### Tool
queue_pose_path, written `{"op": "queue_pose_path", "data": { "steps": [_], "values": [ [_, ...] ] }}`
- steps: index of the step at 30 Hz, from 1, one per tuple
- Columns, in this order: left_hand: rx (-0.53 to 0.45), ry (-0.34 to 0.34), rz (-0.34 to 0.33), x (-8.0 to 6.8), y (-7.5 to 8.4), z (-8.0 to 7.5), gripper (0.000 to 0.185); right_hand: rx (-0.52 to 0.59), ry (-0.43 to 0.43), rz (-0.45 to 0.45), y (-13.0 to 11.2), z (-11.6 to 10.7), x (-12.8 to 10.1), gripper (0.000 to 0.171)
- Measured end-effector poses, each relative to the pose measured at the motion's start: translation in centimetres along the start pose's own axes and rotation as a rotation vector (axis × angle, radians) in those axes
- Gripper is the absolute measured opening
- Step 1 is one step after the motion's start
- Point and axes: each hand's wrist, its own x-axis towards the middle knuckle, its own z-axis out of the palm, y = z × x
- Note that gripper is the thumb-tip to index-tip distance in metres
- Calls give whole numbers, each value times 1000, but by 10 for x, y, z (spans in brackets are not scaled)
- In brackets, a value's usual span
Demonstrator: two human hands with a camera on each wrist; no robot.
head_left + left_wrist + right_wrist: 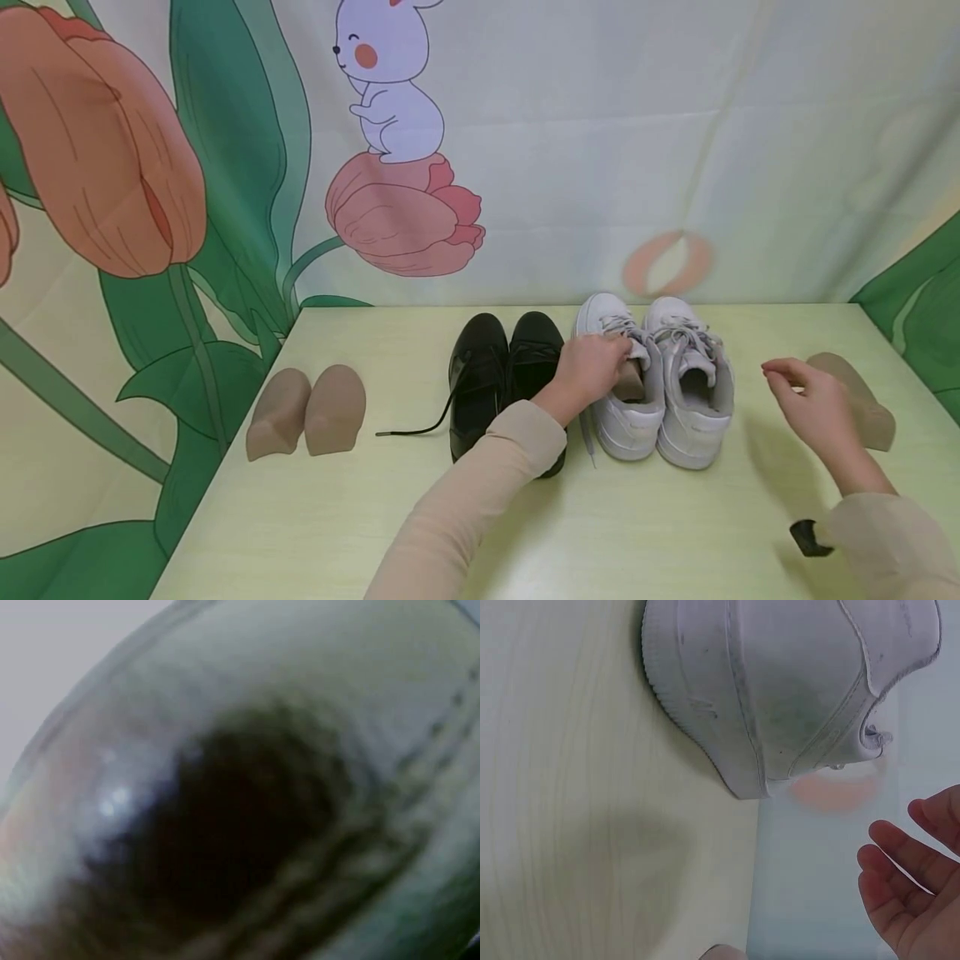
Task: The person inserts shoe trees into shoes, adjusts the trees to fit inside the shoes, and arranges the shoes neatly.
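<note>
A pair of white sneakers stands at the middle back of the table. My left hand point(600, 362) reaches over the left white sneaker point(626, 421) and grips a tan shoe insert point(632, 382) that sits in its opening. The right white sneaker point(693, 400) stands beside it, and its side fills the right wrist view point(780, 682). My right hand point(787, 385) hovers to the right of that sneaker with relaxed fingers point(900, 862) and holds nothing. Just behind it lies another tan shoe insert point(866, 408). The left wrist view is a blur around a dark opening.
A pair of black lace-up shoes point(480, 383) stands left of the sneakers, one lace trailing to the left. Two more tan inserts point(307, 410) lie at the table's left side. The pale green table point(645, 533) ends at a printed backdrop.
</note>
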Motion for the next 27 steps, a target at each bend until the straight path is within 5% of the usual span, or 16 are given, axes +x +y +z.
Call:
{"op": "queue_pose_path", "data": {
  "steps": [7, 16, 27],
  "values": [
    [-70, 2, 25, -5, -5, 2, 18, -36, -16, 54, 7, -3, -3, 30],
    [-122, -122, 34, -8, -8, 4, 41, -27, -43, 83, 14, -6, -6, 33],
    [-81, -40, 85, -5, -2, 7, 41, 19, -22, 84, 32, -12, -11, 32]
  ]
}}
